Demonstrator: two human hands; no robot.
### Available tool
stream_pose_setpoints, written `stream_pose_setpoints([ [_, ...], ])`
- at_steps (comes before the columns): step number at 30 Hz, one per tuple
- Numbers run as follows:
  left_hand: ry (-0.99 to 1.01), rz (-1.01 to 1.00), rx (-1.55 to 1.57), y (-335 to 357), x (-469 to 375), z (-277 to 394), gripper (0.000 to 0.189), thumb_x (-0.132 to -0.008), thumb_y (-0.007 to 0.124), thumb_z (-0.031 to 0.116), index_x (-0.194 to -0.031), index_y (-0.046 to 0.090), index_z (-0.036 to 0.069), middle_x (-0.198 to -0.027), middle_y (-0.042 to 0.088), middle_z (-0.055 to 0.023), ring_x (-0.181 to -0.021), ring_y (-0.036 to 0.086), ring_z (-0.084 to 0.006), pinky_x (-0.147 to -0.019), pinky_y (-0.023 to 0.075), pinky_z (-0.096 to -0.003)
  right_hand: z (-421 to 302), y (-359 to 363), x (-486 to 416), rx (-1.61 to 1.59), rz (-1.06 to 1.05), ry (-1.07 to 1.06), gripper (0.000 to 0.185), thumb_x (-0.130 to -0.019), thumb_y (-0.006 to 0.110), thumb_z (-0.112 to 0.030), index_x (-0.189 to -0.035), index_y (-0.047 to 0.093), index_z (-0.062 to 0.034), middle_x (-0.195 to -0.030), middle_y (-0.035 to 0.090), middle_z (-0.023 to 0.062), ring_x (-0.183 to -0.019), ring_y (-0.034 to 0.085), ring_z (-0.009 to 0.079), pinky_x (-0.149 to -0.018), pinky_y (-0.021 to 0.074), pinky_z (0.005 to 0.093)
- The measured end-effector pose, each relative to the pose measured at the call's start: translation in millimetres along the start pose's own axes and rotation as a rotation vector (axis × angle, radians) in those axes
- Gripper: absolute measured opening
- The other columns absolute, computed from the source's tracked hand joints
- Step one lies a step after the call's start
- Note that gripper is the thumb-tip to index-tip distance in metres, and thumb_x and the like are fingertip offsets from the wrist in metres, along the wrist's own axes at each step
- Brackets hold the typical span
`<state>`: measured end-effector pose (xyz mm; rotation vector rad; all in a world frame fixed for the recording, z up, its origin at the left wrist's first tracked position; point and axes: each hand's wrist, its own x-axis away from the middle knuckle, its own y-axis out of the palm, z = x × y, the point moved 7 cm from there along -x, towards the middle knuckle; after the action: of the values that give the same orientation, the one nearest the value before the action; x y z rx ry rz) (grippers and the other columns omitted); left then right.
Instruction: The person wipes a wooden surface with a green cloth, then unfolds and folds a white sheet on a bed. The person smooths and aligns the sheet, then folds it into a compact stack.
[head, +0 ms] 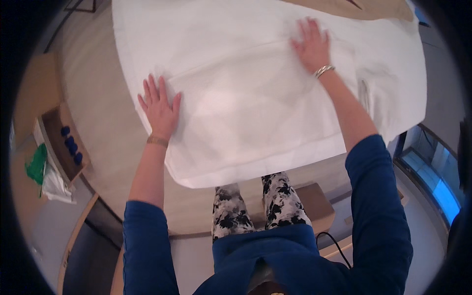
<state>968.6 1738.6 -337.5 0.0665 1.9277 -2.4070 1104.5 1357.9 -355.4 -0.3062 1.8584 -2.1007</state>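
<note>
A large white cloth (250,110) lies spread before me, with a smaller folded layer visible across its middle and a bunched fold (376,88) on the right. My left hand (160,108) rests flat at the left end of that layer, fingers apart, holding nothing. Farther up and to the right, my right hand (312,48) presses palm-down near the layer's far edge, its fingers also spread. What supports the cloth is hidden beneath it.
A tan piece of fabric or paper (387,9) overlaps the cloth's far right. Leftward, an open drawer or box (61,142) holds several dark blue items, beside a green and white bag (48,177). A brown box (315,206) sits near my legs, a black cable (335,241) behind it.
</note>
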Motion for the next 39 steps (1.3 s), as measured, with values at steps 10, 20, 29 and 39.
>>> stream_pose_setpoints([
  [10,0.056,-0.159,-0.054,7.5,42.5,-4.8,0.075,-0.085,0.057,0.046,-0.147,0.031,0.013,-0.157,0.019,-0.0119,-0.145,0.012,-0.0323,-0.114,0.0032,-0.0561,120.6,1.3,58.1,0.157,-0.264,0.259,0.060,-0.094,0.048,-0.039,-0.146,0.032,-0.0142,-0.153,0.028,0.0096,-0.142,0.023,0.0266,-0.113,0.0173,0.0512],
  [20,0.009,-0.240,0.059,8.9,99.0,27.5,0.074,-0.087,0.053,0.044,-0.148,0.029,0.009,-0.157,0.014,-0.0166,-0.145,0.007,-0.0370,-0.113,-0.0014,-0.0569,122.2,-2.3,156.8,-0.390,-0.058,0.382,0.056,-0.094,0.048,-0.035,-0.144,0.037,-0.0145,-0.151,0.030,0.0133,-0.141,0.026,0.0254,-0.112,0.0238,0.0464],
  [29,0.325,-0.455,0.054,30.1,180.5,98.5,0.067,-0.089,0.054,0.048,-0.143,0.039,0.012,-0.155,0.020,-0.0170,-0.144,0.012,-0.0389,-0.113,0.0037,-0.0594,-8.8,-22.3,205.0,-0.484,-0.082,-0.080,0.059,-0.088,0.057,-0.036,-0.142,0.043,-0.0160,-0.150,0.034,0.0118,-0.142,0.026,0.0266,-0.114,0.0147,0.0483],
  [39,-0.575,-0.018,0.524,-14.8,164.8,-44.2,0.066,-0.084,0.069,0.025,-0.138,0.039,-0.001,-0.139,0.039,-0.0228,-0.123,0.042,-0.0341,-0.100,0.0381,-0.0418,-168.1,-32.7,146.9,-0.617,-0.089,-0.090,0.064,-0.090,0.054,-0.029,-0.146,0.032,-0.0054,-0.152,0.029,0.0144,-0.143,0.023,0.0281,-0.116,0.0152,0.0469],
])
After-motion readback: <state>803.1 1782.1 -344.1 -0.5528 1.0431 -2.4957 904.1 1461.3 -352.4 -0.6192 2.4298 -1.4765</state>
